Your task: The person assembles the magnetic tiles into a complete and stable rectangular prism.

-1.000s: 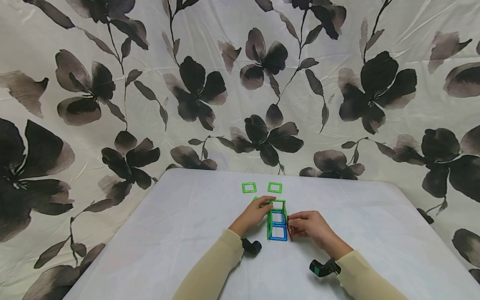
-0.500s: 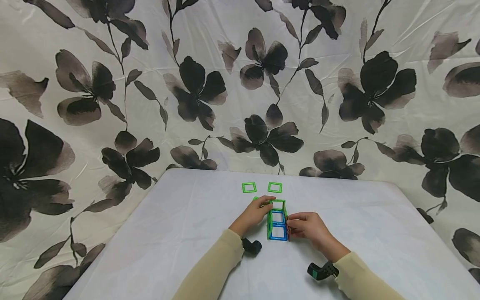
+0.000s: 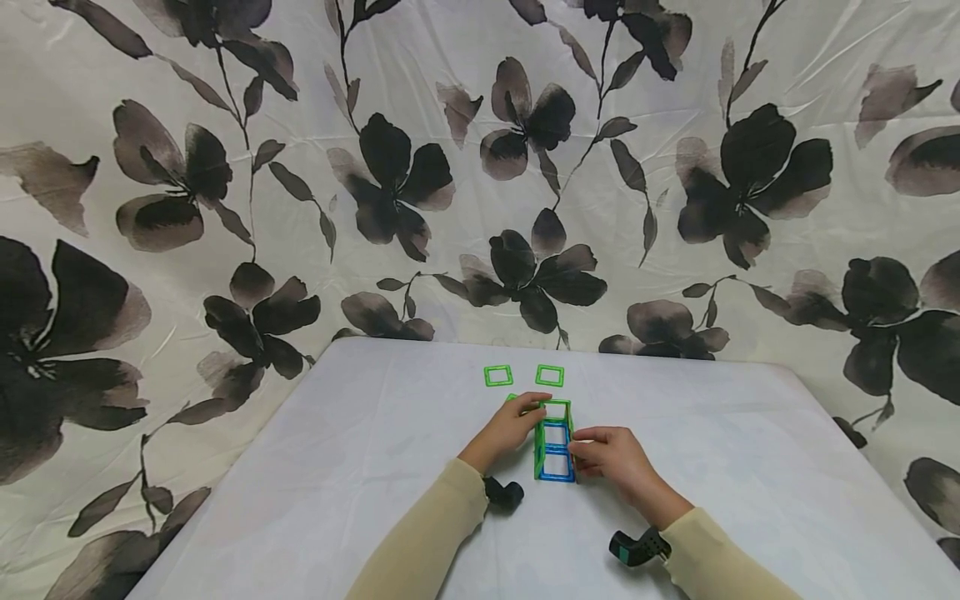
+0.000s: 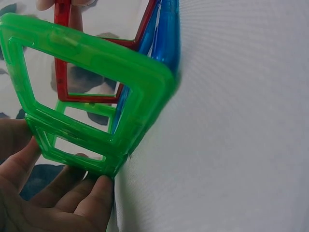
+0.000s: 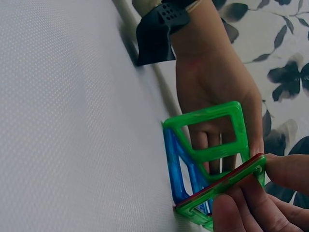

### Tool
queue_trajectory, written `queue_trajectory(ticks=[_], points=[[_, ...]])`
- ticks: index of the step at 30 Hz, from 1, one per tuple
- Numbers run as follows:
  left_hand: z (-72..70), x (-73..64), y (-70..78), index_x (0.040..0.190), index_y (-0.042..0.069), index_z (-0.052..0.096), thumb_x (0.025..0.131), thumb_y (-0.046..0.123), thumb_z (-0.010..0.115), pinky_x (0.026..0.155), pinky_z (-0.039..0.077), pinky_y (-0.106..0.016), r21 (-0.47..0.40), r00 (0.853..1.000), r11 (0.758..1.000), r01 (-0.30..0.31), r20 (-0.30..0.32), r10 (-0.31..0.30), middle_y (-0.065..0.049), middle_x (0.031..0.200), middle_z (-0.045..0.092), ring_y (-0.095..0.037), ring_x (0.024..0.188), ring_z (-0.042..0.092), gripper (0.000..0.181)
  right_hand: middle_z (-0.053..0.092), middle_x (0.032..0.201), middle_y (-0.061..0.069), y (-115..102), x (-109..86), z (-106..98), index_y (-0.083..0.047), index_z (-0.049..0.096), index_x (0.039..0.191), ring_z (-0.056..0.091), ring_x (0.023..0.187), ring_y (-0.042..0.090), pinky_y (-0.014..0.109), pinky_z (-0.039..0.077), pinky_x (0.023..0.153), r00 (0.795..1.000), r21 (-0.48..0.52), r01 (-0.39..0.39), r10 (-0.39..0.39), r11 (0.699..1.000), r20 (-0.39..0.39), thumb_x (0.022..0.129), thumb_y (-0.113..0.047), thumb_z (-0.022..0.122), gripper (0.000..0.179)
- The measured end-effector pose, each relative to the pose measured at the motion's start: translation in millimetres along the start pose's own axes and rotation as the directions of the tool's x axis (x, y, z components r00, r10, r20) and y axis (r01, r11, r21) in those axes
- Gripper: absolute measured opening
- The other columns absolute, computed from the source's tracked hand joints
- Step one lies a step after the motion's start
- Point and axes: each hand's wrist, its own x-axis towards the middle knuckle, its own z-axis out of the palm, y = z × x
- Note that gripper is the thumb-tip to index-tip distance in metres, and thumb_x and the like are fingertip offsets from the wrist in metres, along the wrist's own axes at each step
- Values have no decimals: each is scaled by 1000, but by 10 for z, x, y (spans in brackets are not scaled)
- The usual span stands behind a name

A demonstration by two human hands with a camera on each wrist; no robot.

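Note:
On the white table stands a small open box of magnetic tiles, with blue tiles (image 3: 556,465) along its floor and green tiles (image 4: 91,53) as upright walls. My left hand (image 3: 504,429) grips the far left part of the box, thumb and fingers on a green tile. At the near right side, my right hand (image 3: 618,458) pinches a red magnetic tile (image 4: 60,79) between thumb and fingers. The red tile stands nearly upright by the blue floor, its edge lined with green in the right wrist view. Whether it touches the blue tile all along is hidden.
Two loose green tiles (image 3: 498,376) lie flat behind the box, and part of another green tile (image 3: 512,397) shows by my left fingers. Black wrist cameras (image 3: 503,495) hang under both forearms. A floral cloth (image 3: 525,208) rises behind the table.
My right hand has moved slightly left, bringing the red tile from a leaning stance to nearly upright against the box's right side. My left hand has stayed in place.

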Motion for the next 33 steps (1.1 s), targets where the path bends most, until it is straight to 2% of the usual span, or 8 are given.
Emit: queue_trajectory(ticks=[33], points=[[6,2,-6,135,29,56,100,32,51,111,34,-55,-13,1000,1000,2,0,-2,-10,140,55,-30,134,47,35,74,93,12,23,25,45,1,66,118,69,72,17,33,59,68,999,-35,-7,5,999,-39,90,-17,68,34]])
